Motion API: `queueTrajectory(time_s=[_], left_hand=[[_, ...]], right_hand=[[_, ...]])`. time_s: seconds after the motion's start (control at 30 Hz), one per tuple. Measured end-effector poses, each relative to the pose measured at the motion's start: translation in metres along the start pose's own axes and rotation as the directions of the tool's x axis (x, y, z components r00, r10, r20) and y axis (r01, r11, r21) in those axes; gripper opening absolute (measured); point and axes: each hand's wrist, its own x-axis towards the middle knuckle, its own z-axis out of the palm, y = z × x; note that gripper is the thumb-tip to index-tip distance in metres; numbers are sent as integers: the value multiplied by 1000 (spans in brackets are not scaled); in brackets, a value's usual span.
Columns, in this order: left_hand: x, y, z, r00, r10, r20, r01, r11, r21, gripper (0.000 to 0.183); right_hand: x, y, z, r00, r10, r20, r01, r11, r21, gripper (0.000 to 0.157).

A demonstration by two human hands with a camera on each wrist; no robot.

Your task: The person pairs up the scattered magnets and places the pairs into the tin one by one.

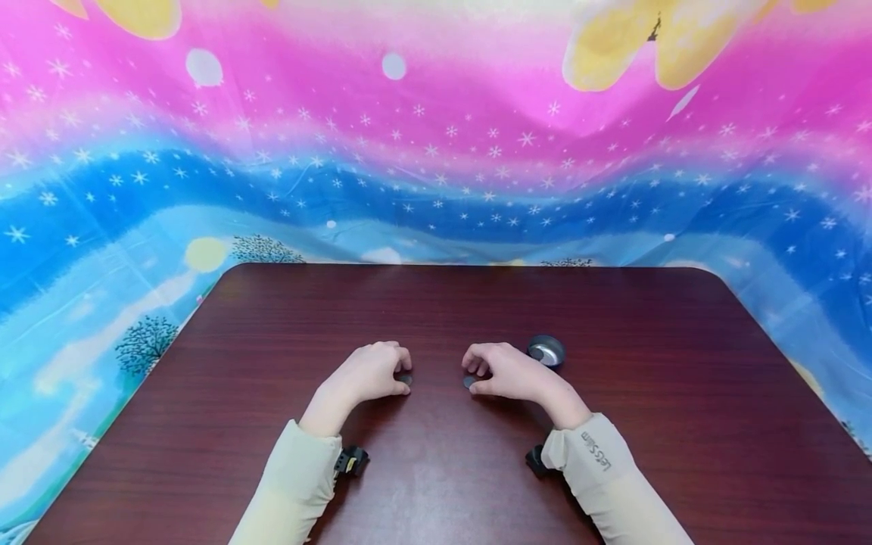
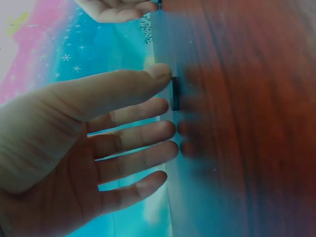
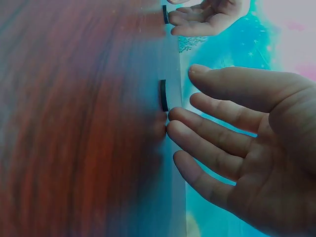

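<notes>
Two small dark discs lie flat on the brown table (image 1: 436, 484), one by each hand. My left hand (image 1: 371, 371) is over the left disc (image 2: 175, 94). Its thumb tip is right at one end of the disc, the index fingertip is near the other, and the remaining fingers extend loosely toward the tabletop. Beside the right disc (image 3: 164, 95) is my right hand (image 1: 511, 372), thumb and fingers spread and relaxed. The right thumb stands apart from the disc, while the middle fingertip comes close to its lower end. Neither hand grips anything.
A small round metal dish (image 1: 546, 350) stands just behind the right hand, with a disc-like shape inside. Behind the table hangs a pink and blue snowflake cloth (image 1: 436, 166). Both wrists carry black camera mounts (image 1: 351, 461) below beige sleeves.
</notes>
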Motion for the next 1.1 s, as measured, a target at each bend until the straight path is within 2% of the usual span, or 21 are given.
queueTrajectory(time_s=[0.23,0.7,1.1], left_hand=[[-1,-3,-1,999,-26,40,27,999,-34,21],[3,0,2,998,-7,63,12,996,-84,15],[3,2,4,998,21,65,-13,993,-119,11]], right_hand=[[6,-1,3,1000,4,19,-4,1000,-16,29],[9,-3,5,998,55,37,-54,997,-49,23],[9,-1,6,999,48,26,-46,997,-58,17]])
